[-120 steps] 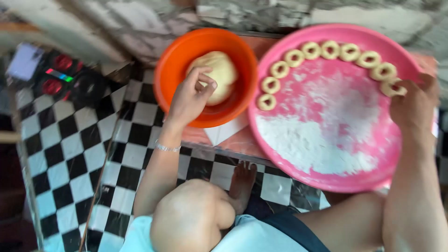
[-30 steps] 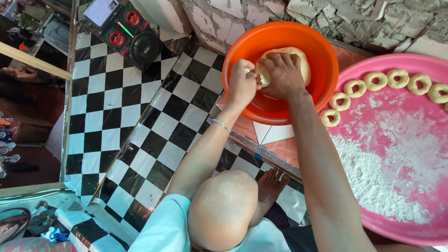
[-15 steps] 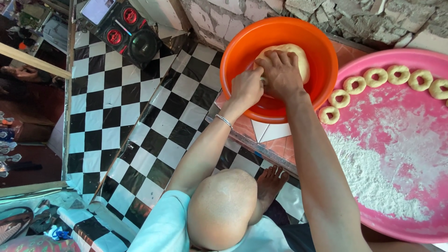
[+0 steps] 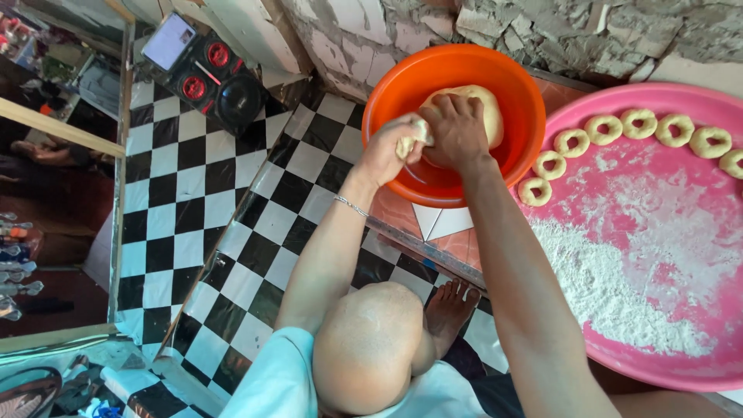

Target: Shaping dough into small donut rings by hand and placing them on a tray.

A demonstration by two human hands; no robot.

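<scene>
Left hand (image 4: 391, 151) pinches a small dough piece (image 4: 408, 144) at the near-left of the orange bowl (image 4: 402, 93); right hand (image 4: 457, 131) presses closed on the dough ball (image 4: 484, 104) inside. Risk: sticky dough tearing unevenly, or the bowl tipping toward the checkered floor (image 4: 193, 201). Dough rings (image 4: 619, 128) sit right on the pink tray (image 4: 696, 371).

Bowl (image 4: 402, 93) sits on the floor against the wall (image 4: 542, 31), dough lump (image 4: 484, 112) inside it. Both hands over the bowl: left hand (image 4: 391, 151) at its near-left rim, right hand (image 4: 457, 131) on the dough. Tray (image 4: 681, 364) just right of the bowl; dough rings (image 4: 619, 128) along its far edge, flour heap (image 4: 611, 294) nearer. Speaker box (image 4: 209, 77) well left.
</scene>
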